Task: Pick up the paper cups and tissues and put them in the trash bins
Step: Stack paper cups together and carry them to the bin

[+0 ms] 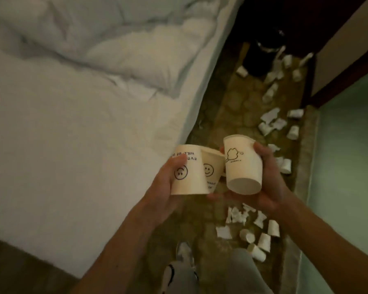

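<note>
My left hand (164, 181) grips an upside-down cream paper cup with a smiley face (188, 170). A second smiley cup (210, 166) sits between my hands, pressed against the first; which hand holds it I cannot tell. My right hand (266, 183) grips a third cream cup with a line drawing (240, 164), its base facing me. Several white paper cups (263, 240) and crumpled tissues (236, 215) lie on the patterned carpet below my hands. More cups and tissues (272, 122) trail away along the carpet toward a dark bin (261, 54) at the far end.
A bed with a white sheet and rumpled duvet (83, 92) fills the left side. The carpet strip (232, 107) runs between the bed and a dark wooden frame (327, 77) on the right. My legs and shoes (185, 270) stand at the bottom.
</note>
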